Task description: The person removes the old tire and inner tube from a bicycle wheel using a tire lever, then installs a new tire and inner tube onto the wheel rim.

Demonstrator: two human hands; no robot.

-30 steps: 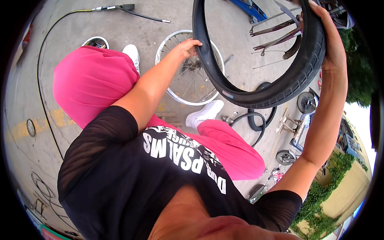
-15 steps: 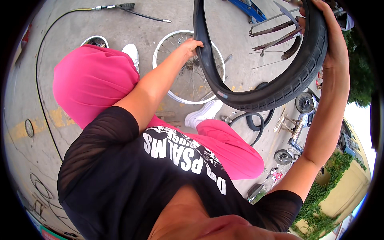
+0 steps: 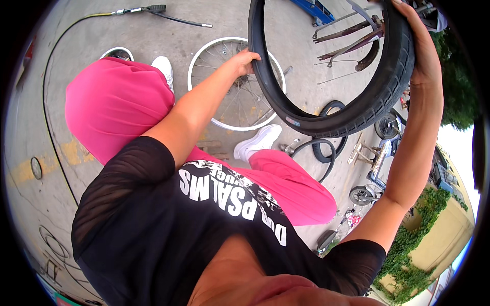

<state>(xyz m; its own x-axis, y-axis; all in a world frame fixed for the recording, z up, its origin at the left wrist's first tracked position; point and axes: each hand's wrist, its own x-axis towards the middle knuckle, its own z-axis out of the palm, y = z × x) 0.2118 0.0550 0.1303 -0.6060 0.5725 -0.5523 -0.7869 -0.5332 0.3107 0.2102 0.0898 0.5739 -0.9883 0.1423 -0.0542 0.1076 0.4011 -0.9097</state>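
A black bicycle tyre (image 3: 332,126) is held up off the ground between both my hands. My left hand (image 3: 247,62) is closed on its left side, the thumb and fingers pinching the sidewall. On the tyre's right side, my right hand (image 3: 426,56) wraps round the tread from outside; some of its fingers are hidden behind the rubber. A small coloured patch shows on the inner wall near the bottom. Beyond my left hand, a bare bicycle wheel (image 3: 247,126) with a white rim and thin spokes lies flat on the concrete.
An air hose with an inflator gauge (image 3: 156,8) lies at the far left. A bicycle frame (image 3: 352,43) and a blue metal tool (image 3: 319,11) lie beyond the tyre. An inner tube (image 3: 333,162) and another tyre (image 3: 322,153) rest right of my shoe. A scooter (image 3: 380,163) stands farther right.
The tyre has tilted slightly and now shows a rounder, wider opening, both hands still on it. The view has shifted a little.
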